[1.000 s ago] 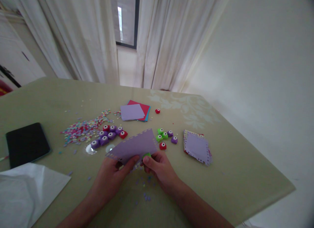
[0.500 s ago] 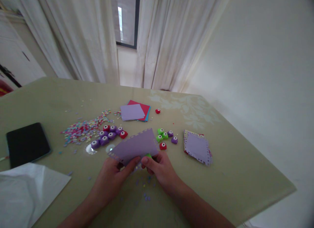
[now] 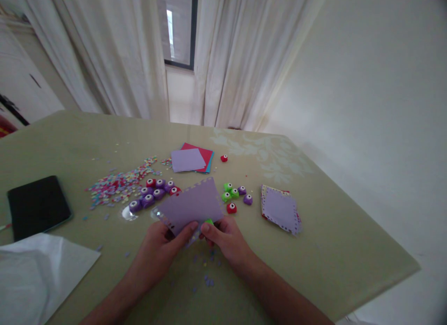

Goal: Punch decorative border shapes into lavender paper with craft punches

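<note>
A purple sheet of paper with small holes punched along several edges is tilted up above the table. My left hand pinches its lower left part, thumb on top and fingers underneath. My right hand is closed around a green paper punch at the near edge of the sheet; most of the punch is hidden by the fingers. Below the hands, tiny purple paper bits lie scattered. Green, purple and red punches stand just beyond my right hand, and a group of purple and red ones lies to the left.
A heap of coloured confetti spreads at left. Uncut purple, red and blue sheets lie at the back, beside a red punch. Edge-punched sheets are stacked at right. A black tablet and white paper lie at left.
The purple sheet has tilted up slightly, its far corner moving up and to the left. A little more of the green punch shows at my right thumb. Both hands keep their hold.
</note>
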The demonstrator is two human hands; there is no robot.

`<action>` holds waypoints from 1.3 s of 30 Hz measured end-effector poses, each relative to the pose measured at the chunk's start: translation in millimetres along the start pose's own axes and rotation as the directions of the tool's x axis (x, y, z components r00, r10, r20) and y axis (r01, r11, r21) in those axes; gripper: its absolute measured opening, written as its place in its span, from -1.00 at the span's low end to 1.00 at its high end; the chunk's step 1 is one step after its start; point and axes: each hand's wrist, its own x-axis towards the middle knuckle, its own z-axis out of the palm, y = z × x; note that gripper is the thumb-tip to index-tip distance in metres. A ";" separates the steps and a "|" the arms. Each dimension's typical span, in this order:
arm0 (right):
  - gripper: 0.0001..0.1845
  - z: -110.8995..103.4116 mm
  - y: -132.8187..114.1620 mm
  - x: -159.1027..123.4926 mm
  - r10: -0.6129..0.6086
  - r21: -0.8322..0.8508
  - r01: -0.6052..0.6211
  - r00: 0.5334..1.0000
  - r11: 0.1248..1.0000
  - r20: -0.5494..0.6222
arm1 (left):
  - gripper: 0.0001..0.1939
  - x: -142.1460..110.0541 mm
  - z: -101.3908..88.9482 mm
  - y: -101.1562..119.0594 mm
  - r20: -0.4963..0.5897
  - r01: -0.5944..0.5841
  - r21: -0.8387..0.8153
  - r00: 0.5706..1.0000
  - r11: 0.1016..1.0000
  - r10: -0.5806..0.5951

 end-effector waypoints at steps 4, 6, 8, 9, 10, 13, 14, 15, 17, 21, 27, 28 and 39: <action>-0.24 -4.8 -0.6 3.0 -0.035 0.011 0.036 0.996 0.999 -0.077 | -0.55 3.1 -1.1 -3.8 -0.046 0.066 -0.005 0.997 0.998 -0.066; -0.27 -7.9 -0.9 5.2 -0.070 0.071 0.082 0.986 0.994 -0.150 | -0.55 3.6 -1.8 -5.6 -0.070 0.080 -0.015 0.994 0.997 -0.081; -0.32 -11.2 -2.8 6.5 -0.102 0.158 0.142 0.966 0.977 -0.238 | -0.53 3.5 -2.7 -6.1 -0.092 0.089 0.001 0.992 0.996 -0.089; -0.34 -12.8 -4.4 6.8 -0.111 0.199 0.169 0.955 0.965 -0.274 | -0.52 3.3 -3.3 -5.8 -0.097 0.091 0.017 0.991 0.996 -0.089; -0.36 -14.3 -6.3 6.7 -0.119 0.234 0.193 0.948 0.953 -0.297 | -0.51 3.2 -3.9 -5.4 -0.094 0.091 0.032 0.992 0.995 -0.088; -0.41 -17.4 -11.4 5.8 -0.156 0.284 0.248 0.938 0.926 -0.309 | -0.52 3.1 -4.8 -4.3 -0.045 0.081 0.049 0.996 0.996 -0.079; -0.42 -17.7 -12.2 5.5 -0.168 0.289 0.259 0.938 0.922 -0.304 | -0.53 3.1 -4.6 -4.2 -0.035 0.072 0.046 0.997 0.996 -0.071; -0.44 -17.7 -12.4 5.3 -0.175 0.295 0.264 0.939 0.918 -0.296 | -0.54 2.9 -4.1 -4.2 -0.027 0.065 0.042 0.998 0.997 -0.064; -0.45 -16.8 -11.2 5.5 -0.176 0.304 0.261 0.944 0.916 -0.280 | -0.56 2.0 -2.4 -4.4 -0.033 0.054 0.032 0.998 0.998 -0.053; -0.45 -14.7 -6.9 6.1 -0.181 0.313 0.259 0.949 0.914 -0.258 | -0.59 0.0 0.7 -5.1 -0.078 0.057 0.006 0.995 0.998 -0.057; -0.49 -16.8 -12.0 3.9 -0.284 0.330 0.374 0.914 0.867 -0.291 | -0.57 2.5 -2.1 -7.4 -0.040 0.067 0.004 0.997 0.998 -0.066; -0.49 -17.3 -13.4 3.4 -0.312 0.310 0.395 0.907 0.865 -0.283 | -0.57 3.0 -2.7 -8.4 -0.042 0.066 0.012 0.997 0.998 -0.065; -0.47 -23.9 0.9 4.3 -0.332 0.074 0.355 0.918 0.932 -0.218 | -0.60 3.1 -4.5 -15.3 -0.013 0.017 -0.006 1.000 1.000 -0.017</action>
